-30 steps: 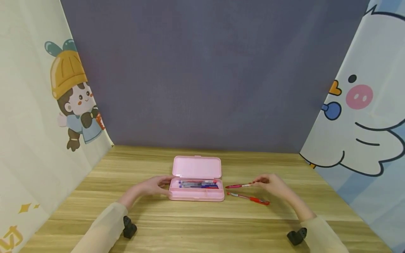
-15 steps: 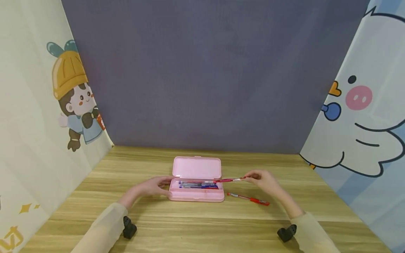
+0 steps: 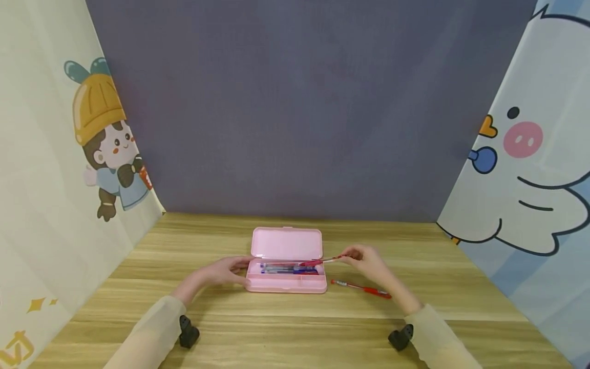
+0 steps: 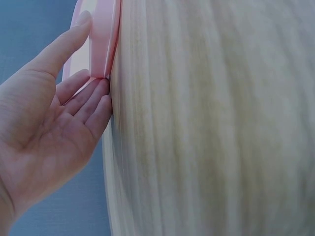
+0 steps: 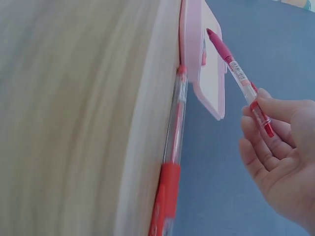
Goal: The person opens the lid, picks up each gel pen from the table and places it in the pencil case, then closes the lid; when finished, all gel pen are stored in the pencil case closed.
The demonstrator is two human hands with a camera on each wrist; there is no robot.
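The pink pencil case [image 3: 287, 288] lies open on the table, its lid tipped back. Several pens [image 3: 281, 269] are in its rear compartment. My left hand [image 3: 222, 271] holds the case's left end, thumb at the front corner and fingers at the back; in the left wrist view the thumb lies along the pink wall. My right hand [image 3: 366, 261] pinches one end of a red pen [image 5: 238, 72] between thumb and fingers. That pen's dark red grip overlaps the right part of the rear compartment in the head view. Another red pen [image 3: 364, 288] lies on the table right of the case.
The wood-grain table [image 3: 276, 333] runs back to a dark grey cloth backdrop [image 3: 295, 113]. Printed cartoon curtains stand at left [image 3: 41, 169] and right [image 3: 521, 205]. Small compartments [image 3: 276, 283] line the front of the case.
My right hand has lifted the red pen off the table and carried it left, its tip coming over the case. The left hand and the case have stayed put.
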